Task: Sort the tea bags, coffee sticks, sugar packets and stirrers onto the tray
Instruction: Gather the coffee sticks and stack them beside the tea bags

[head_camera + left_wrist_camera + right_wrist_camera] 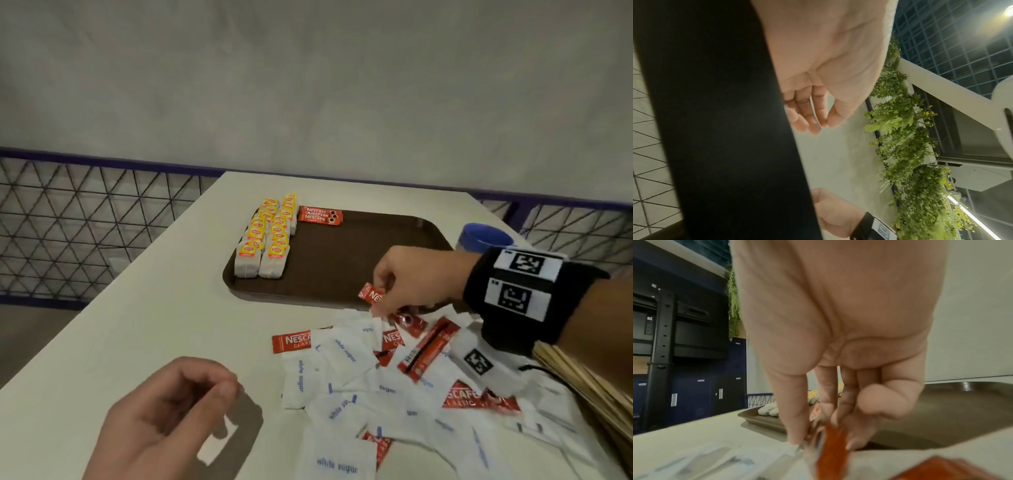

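Observation:
A brown tray [342,260] holds two rows of yellow-tagged tea bags [263,240] on its left and a few red coffee sticks [320,216] at its back. At the tray's near edge my right hand [383,296] pinches one red coffee stick [369,294] by its end, just above a pile of white sugar packets [342,356] mixed with more coffee sticks [428,349]. The right wrist view shows the pinched coffee stick [830,443] between thumb and fingers. My left hand [215,383] hovers over the bare table at lower left, fingers loosely curled and holding nothing.
A bundle of wooden stirrers [589,383] lies at the right edge under my right forearm. A blue cup [483,238] stands beside the tray's right side. The white table [154,308] ends at the left, with a wire fence beyond it.

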A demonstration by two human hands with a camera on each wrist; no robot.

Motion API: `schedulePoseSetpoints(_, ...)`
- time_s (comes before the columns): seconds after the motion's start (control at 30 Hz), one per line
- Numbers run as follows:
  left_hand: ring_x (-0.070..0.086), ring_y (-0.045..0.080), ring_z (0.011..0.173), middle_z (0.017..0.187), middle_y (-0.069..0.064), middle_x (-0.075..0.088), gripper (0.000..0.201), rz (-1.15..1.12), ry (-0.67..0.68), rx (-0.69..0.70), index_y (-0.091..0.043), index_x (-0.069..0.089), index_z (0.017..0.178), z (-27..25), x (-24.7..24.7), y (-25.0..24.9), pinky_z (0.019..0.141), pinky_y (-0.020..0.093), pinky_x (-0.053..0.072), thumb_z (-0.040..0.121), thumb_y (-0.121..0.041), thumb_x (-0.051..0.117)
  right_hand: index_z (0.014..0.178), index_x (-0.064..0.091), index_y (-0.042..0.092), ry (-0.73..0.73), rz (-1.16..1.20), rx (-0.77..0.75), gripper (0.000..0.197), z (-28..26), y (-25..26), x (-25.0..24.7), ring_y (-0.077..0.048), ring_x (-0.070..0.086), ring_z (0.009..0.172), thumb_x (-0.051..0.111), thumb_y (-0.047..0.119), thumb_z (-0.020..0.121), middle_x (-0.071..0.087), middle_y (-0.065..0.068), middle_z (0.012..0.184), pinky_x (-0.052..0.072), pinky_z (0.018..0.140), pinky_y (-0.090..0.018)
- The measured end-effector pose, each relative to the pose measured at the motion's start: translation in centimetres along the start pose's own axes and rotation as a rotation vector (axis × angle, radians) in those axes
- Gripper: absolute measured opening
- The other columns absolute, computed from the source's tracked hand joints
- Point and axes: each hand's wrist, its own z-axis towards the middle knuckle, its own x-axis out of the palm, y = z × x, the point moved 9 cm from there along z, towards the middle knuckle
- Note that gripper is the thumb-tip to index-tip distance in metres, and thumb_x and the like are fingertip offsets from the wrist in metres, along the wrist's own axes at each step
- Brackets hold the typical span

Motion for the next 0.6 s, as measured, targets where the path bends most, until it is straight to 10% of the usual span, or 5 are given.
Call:
schedulePoseSetpoints(0.2,0.056,0.024,0.058,0.067,0.015,0.068,0.02,-0.026,-0.052,-0.079,-0.009,0.072,0.071,0.5,-0.5,-0.4,0.055,0.019,0.046,0.086,0.005,0.068,0.095,0.073,0.029,-0.206,-0.031,-0.203,0.011,-2.4,6.7,-1.8,-0.015,0.073,0.078,0.074,0.04,0.091,0.074,0.005,0.089,0.064,0.073,-0.038)
schedulePoseSetpoints(0.47,0.04,0.031,0.064,0.059,0.019,0.051,0.02,-0.244,-0.159,-0.197,0.005,0.065,0.069,-0.1,-0.1,-0.2,0.05,0.025,0.044,0.088,0.013,0.061,0.081,0.063,0.009,-0.085,-0.52,-0.261,0.022,-1.6,15.8,4.6,-0.019,0.059,0.064,0.076,0.024,0.09,0.06,-0.002,0.072,0.049,0.059,-0.028)
schedulePoseSetpoints(0.6,0.041,0.032,0.065,0.059,0.019,0.051,0.02,-0.268,-0.165,-0.215,0.005,0.065,0.07,-0.1,-0.3,0.0,0.048,0.025,0.045,0.088,0.011,0.062,0.102,0.063,0.007,-0.153,-0.611,-0.24,0.022,-1.9,16.4,5.0,-0.023,0.057,0.069,0.076,0.02,0.09,0.057,-0.005,0.081,0.052,0.067,-0.033)
